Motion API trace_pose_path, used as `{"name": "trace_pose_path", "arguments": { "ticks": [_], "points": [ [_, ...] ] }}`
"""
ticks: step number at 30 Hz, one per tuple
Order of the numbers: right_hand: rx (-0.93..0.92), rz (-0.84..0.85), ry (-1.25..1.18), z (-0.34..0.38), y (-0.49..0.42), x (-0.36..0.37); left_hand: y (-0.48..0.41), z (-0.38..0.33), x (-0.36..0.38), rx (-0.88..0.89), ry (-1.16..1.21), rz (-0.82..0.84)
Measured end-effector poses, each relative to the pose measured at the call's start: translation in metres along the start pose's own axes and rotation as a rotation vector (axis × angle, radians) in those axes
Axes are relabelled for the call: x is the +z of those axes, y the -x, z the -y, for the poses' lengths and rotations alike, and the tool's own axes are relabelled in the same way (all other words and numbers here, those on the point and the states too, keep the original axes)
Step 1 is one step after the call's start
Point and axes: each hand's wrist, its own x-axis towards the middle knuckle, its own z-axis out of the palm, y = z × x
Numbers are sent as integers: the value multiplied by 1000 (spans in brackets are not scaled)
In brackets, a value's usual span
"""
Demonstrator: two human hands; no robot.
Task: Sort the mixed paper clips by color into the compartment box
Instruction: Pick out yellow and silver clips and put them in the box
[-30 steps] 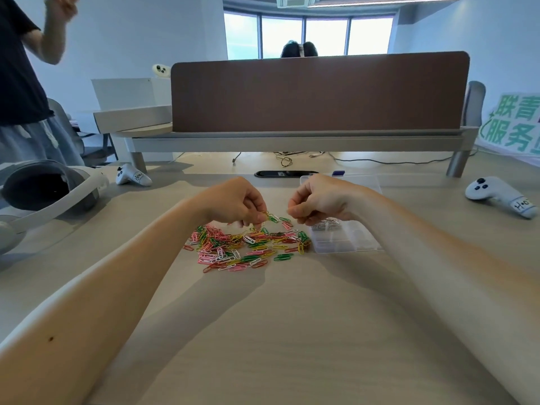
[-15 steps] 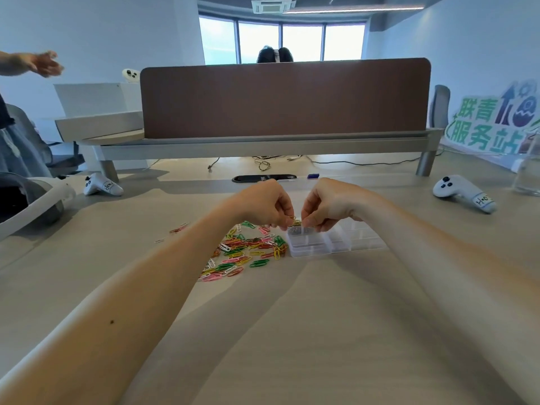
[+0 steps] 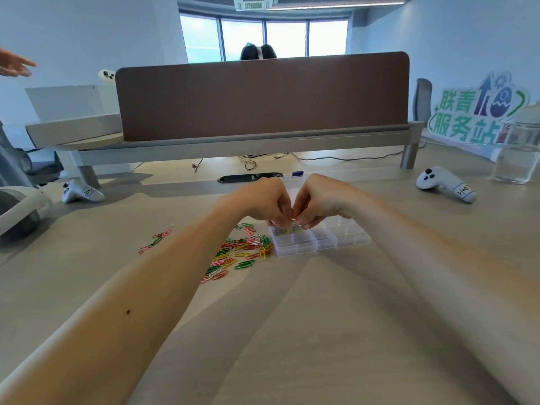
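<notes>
A pile of mixed paper clips [image 3: 238,252], red, green, yellow, pink and white, lies on the desk left of a clear plastic compartment box [image 3: 321,239]. A few stray clips [image 3: 157,238] lie further left. My left hand [image 3: 268,204] and my right hand [image 3: 315,201] meet fingertip to fingertip just above the box's far-left compartment, fingers curled, pinching small paper clips between them. Some clips lie in that compartment, partly hidden by my fingers.
A white controller [image 3: 445,185] and a clear water bottle [image 3: 517,150] stand at the right. Another controller [image 3: 81,191] and a white headset [image 3: 20,209] lie at the left. A brown divider panel [image 3: 263,97] crosses the back. Someone's hand [image 3: 14,65] shows at far left.
Both hands have moved right from above the clip pile to above the box's left compartment and closer together. My head has shifted, bringing the bottle into view.
</notes>
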Motion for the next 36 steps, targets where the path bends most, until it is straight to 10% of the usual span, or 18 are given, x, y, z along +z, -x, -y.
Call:
{"name": "trace_pose_path", "arguments": {
  "ticks": [14,25,36],
  "points": [
    [-35,-39,-5,-5,-5,0,8,9,-2,-26,226,-3],
    [-47,35,640,10,-14,10,10,5,5,11,-67,-34],
    [-12,126,781,19,-19,17,14,12,8,-107,115,58]
  ]
}}
